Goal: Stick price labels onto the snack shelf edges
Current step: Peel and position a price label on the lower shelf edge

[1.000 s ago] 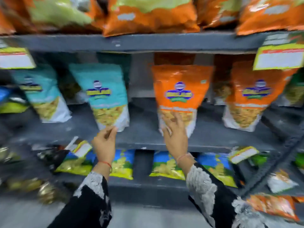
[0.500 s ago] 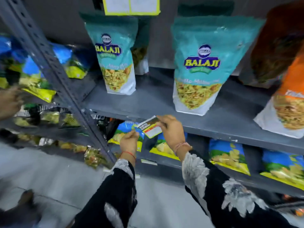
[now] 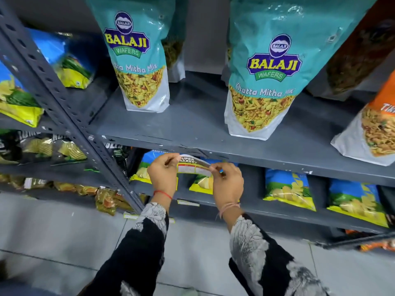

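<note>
Floor: pale grey tiles [image 3: 53, 238] run under the rack, nearest to where I stand.
Sleeves: black with pale floral print, reaching forward from the bottom of the view.
Left hand: the left hand [image 3: 163, 175] pinches the left end of the price label, a red thread around the wrist.
Right hand: the right hand [image 3: 227, 184] grips the label's right end between thumb and fingertips, a pale thread at the wrist.
Price label: the price label [image 3: 193, 166] is stretched between both hands, slightly bowed, printed "SUPER MARKET" with a red band; it sits just below the front edge of the grey shelf, and I cannot tell whether it touches the metal.
Shelf edge: the grey shelf [image 3: 213, 124] has a scuffed front lip right above the label.
Upright: a perforated grey post [image 3: 64, 99] slants across the left side.
Lower tier: blue and yellow chip bags [image 3: 288, 190] lie behind the hands.
On the shelf: two teal Balaji pouches [image 3: 265, 67] stand upright, well apart; an orange pouch [image 3: 378, 124] stands at the right edge.
</note>
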A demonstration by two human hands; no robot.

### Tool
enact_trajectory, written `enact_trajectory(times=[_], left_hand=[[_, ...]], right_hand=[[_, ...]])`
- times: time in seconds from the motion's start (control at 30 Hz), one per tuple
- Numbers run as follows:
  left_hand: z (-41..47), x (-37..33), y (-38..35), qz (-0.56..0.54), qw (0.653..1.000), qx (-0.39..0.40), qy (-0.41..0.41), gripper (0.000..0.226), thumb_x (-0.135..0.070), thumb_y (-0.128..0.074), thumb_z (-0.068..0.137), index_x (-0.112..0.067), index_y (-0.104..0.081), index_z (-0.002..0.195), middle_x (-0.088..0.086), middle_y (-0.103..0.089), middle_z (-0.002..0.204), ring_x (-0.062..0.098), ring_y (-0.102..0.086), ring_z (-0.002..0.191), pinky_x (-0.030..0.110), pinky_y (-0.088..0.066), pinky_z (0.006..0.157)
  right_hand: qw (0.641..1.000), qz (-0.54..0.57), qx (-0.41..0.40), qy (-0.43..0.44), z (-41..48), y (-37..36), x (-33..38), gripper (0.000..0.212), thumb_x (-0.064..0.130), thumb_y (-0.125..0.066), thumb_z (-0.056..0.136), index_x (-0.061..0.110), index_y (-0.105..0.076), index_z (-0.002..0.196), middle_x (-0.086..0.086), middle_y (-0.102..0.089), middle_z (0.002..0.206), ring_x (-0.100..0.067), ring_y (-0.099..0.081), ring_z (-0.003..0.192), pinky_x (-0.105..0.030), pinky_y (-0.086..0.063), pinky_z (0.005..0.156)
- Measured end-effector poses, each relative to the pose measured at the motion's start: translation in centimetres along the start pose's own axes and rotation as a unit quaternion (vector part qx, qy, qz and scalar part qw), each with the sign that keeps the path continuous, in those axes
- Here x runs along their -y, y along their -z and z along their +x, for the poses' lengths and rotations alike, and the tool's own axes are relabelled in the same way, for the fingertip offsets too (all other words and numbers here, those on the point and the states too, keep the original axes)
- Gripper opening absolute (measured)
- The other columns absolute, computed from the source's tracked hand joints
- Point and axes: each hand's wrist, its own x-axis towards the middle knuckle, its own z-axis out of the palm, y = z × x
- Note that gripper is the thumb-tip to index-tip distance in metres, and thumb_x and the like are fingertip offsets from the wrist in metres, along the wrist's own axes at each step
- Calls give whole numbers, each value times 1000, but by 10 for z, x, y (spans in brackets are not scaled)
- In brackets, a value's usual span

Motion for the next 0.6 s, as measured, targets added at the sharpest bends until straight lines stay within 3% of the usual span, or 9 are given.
enact_trajectory(times=[0.07, 0.23, 0.43, 0.53, 0.6], left_hand=[[4, -3, -2, 12, 1000, 20, -15, 8, 1, -62, 77, 1, -69, 81, 21, -71, 85, 23, -62, 77, 33, -50, 79], [8, -7, -6, 86, 994, 16, -61, 9, -9, -67, 76, -3, -70, 83, 19, -74, 85, 21, -63, 75, 24, -46, 73], [11, -8, -10, 98, 993, 19, -61, 7, -6, -68, 75, 0, -68, 77, 24, -71, 80, 30, -64, 73, 30, -48, 72], [20, -9, -7, 87, 996, -2, -16, 18, -12, -76, 67, 3, -65, 69, 27, -69, 74, 26, -57, 62, 22, -45, 61], [28, -16, -3, 118, 993, -2, 20, 25, -17, -80, 62, 3, -64, 67, 26, -69, 74, 27, -58, 62, 23, -46, 62]], right_hand=[[1000, 0, -2, -25, 9, -1, 1, 6, 6, -68, 78, 12, -70, 77, -11, -72, 84, -32, -59, 88, -26, -41, 74], [998, -46, 16, -41, 27, -1, 1, 6, 14, -65, 82, 14, -70, 83, -11, -71, 91, -31, -60, 90, -35, -48, 76], [996, -84, 26, -19, 37, -4, 2, 5, 15, -66, 78, 11, -63, 76, -15, -70, 85, -34, -62, 82, -35, -47, 68], [991, -133, 24, -1, 47, 6, 2, 35, 23, -73, 73, 18, -38, 72, -16, -68, 76, -37, -60, 70, -32, -36, 56], [978, -197, 47, 42, 56, 17, 1, 44, 33, -74, 72, 18, -33, 72, -17, -68, 72, -37, -60, 66, -31, -31, 54]])
